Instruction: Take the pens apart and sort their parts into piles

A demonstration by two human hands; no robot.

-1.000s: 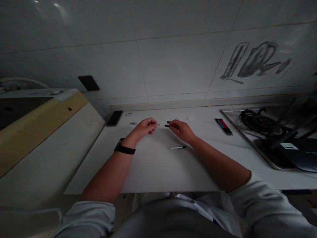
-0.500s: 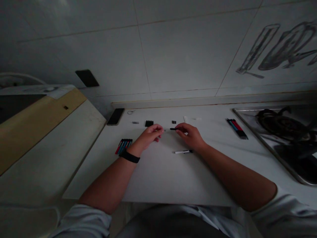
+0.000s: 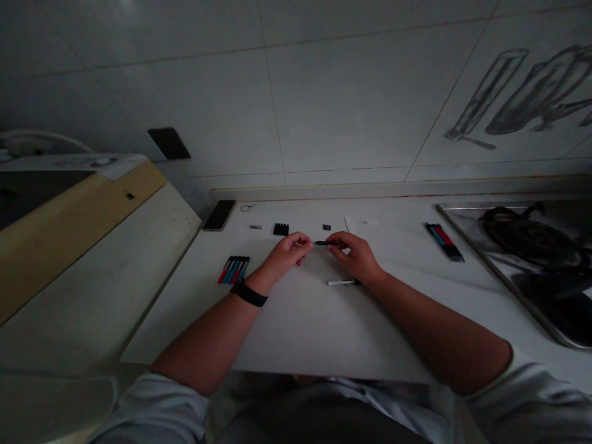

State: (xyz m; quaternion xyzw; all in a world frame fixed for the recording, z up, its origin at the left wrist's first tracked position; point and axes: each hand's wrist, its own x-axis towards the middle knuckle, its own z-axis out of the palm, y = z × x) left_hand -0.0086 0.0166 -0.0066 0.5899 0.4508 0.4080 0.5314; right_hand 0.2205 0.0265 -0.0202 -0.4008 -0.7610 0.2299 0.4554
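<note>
My left hand pinches a tiny piece, probably a spring, mostly hidden by the fingertips. My right hand is closed on a slim black pen part, held level just above the counter. Its left end meets the fingertips of my left hand. Just below my right hand lies a white pen barrel with a dark end. Behind the hands stand a row of small springs, a cluster of black pen parts, a few small dark pieces and thin white sticks.
Several red and blue pens lie beside my left wrist. A phone rests at the back left, near a ring. At right are a pack of pens and a gas stove. A cabinet borders the left.
My left hand has moved right, closing the gap between its small piece and the black pen part. My right hand keeps nearly the same place; the view has shifted slightly.
</note>
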